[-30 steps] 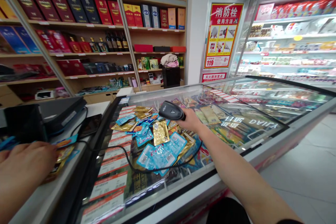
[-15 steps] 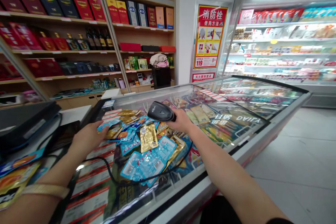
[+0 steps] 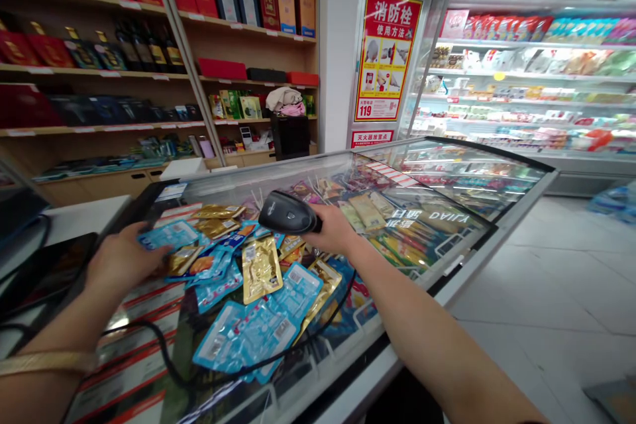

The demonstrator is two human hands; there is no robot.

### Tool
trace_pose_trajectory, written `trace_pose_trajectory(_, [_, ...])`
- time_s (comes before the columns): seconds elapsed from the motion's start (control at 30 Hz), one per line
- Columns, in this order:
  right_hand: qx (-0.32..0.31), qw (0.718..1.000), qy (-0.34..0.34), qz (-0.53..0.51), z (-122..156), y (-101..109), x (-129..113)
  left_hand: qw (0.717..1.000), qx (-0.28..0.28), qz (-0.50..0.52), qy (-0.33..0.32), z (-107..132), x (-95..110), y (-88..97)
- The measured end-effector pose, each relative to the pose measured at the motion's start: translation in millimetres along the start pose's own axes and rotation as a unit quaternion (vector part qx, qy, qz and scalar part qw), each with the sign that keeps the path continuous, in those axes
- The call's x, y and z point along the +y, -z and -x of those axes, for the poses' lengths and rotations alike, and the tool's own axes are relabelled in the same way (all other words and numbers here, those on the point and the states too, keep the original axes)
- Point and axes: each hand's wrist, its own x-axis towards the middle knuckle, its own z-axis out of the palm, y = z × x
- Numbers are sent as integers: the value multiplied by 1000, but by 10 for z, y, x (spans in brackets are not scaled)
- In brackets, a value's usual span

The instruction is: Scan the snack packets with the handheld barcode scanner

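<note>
Both sets of fingers are on something. Those of the right hand [image 3: 334,228] are clamped round the grip of a black handheld barcode scanner [image 3: 287,212], which points down and left over the pile. Those of the left hand [image 3: 122,258] lie close together on a blue foil sachet [image 3: 171,234], though whether they pinch it cannot be told. That sachet sits at the left end of a loose heap of gold and blue sachets [image 3: 261,269] on the glass lid of a chest freezer [image 3: 437,172]. The scanner's black coiled cable [image 3: 318,338] sags across the heap's near side, so a sharp pull could snag it and drag packets along. Slick foil could also slide on the glass and drop past the lid's left edge. The scanner, held by one hand above the glass, could crack the lid if it slipped.
</note>
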Motion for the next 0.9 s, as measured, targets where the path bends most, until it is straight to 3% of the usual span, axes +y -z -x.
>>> trace_pose_trajectory(0.07, [-1, 1000, 6, 0, 1, 1, -8, 998, 10, -55, 32, 81, 98, 40])
trace_pose_trajectory(0.13, [2, 1000, 14, -2, 3, -3, -5, 997, 30, -42, 60, 157, 184, 70])
trace_pose_trajectory(0.27, [-5, 1000, 17, -3, 10, -13, 5, 984, 75, 127, 99, 289, 317, 84])
trace_pose_trajectory(0.37, [-10, 1000, 17, 3, 11, -9, -13, 953, 67, 271, 121, 405, 409, 62])
trace_pose_trajectory(0.47, [-24, 999, 21, 10, 13, 2, -61, 929, 64, 349, 101, 564, 504, 35])
trace_pose_trajectory(0.67, [-64, 997, 47, -7, 19, -12, -146, 930, 81, 352, 60, 894, 670, 39])
trace_pose_trajectory(0.9, [-81, 995, 53, 12, 14, -77, -128, 921, 70, 373, 86, 1028, 702, 55])
